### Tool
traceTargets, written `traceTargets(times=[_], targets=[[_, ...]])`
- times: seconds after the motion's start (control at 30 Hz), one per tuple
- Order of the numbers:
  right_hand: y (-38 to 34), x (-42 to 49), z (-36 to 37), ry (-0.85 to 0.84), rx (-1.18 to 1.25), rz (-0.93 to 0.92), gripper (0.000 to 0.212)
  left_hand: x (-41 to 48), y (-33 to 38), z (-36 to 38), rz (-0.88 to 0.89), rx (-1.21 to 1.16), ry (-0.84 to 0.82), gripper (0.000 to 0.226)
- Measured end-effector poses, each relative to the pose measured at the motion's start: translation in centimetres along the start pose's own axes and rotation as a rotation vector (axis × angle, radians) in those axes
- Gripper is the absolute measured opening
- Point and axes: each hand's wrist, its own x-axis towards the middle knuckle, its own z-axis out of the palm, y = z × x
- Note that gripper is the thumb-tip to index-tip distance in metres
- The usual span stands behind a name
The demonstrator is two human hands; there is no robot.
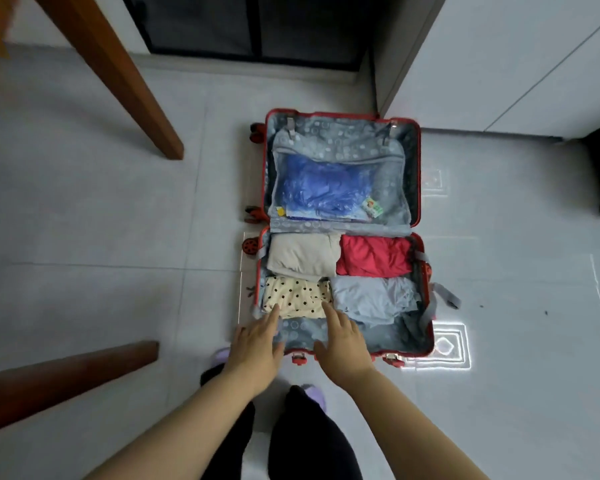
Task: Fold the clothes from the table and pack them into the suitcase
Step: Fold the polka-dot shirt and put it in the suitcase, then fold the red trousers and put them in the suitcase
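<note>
The packing step is in hand. The suitcase (388, 337) lies open on the floor (84, 237), beside a table leg (118, 74). Four folded clothes fill its near half:

- a beige piece (302, 254) at the far left
- a red piece (373, 256) at the far right
- a dotted piece (297, 296) at the near left
- a grey piece (374, 297) at the near right

The left hand (257, 344) and right hand (343, 344) reach in over the near edge. Their fingers are straight and the grip of each is apart, holding nothing. The fingertips touch the near edge of the dotted piece, seemingly to seat or smooth it.

A strip of bare lining remains along the near edge. The next move likely calls for pressing the dotted piece flat, then drawing both hands out to fetch any clothes left on the table, which is out of view.
</note>
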Motion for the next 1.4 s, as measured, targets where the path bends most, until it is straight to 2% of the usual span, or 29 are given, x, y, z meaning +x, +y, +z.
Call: traceTargets(times=[0.13,0.3,0.5,0.63,0.83,1.0,1.13,1.23,1.3,1.4], targets=[[-8.0,-8.5,-7.6,0.093,-0.068,-0.165,0.065,-10.0,2.1,-10.1,0.0,-0.074,0.141,0.063],[-18.0,-16.0,-12.6,0.194,-0.128,-0.334,0.06,-20.2,1.2,-20.8,0.005,-0.025,0.323,0.054],[-31.1,-21.4,-12.8,0.269,-0.083,-0.539,0.049,-30.6,-5.8,-29.6,0.018,0.008,0.564,0.052],[-40.2,-23.4,-9.9,0.288,-0.061,-0.616,0.044,-35.9,-14.3,-33.6,0.018,0.065,0.702,0.049],[-52.1,-25.6,-3.7,0.273,0.062,-0.591,0.044,-41.8,-28.4,-37.7,-0.031,0.059,0.714,0.05],[-59.2,-26.2,-0.3,0.254,0.119,-0.582,0.045,-43.0,-36.0,-41.0,-0.084,0.061,0.692,0.051],[-63.8,-24.6,0.6,0.245,0.056,-0.594,0.043,-41.2,-40.3,-42.6,-0.137,0.073,0.647,0.053],[-66.8,-22.2,1.3,0.239,-0.027,-0.682,0.041,-39.5,-43.3,-43.2,-0.171,0.129,0.617,0.055],[-69.1,-19.9,1.4,0.229,-0.099,-0.73,0.043,-38.6,-45.5,-44.1,-0.209,0.152,0.622,0.057],[-73.2,-16.3,0.8,0.283,-0.15,-0.696,0.05,-37.8,-48.8,-46.5,-0.251,0.157,0.688,0.059]])
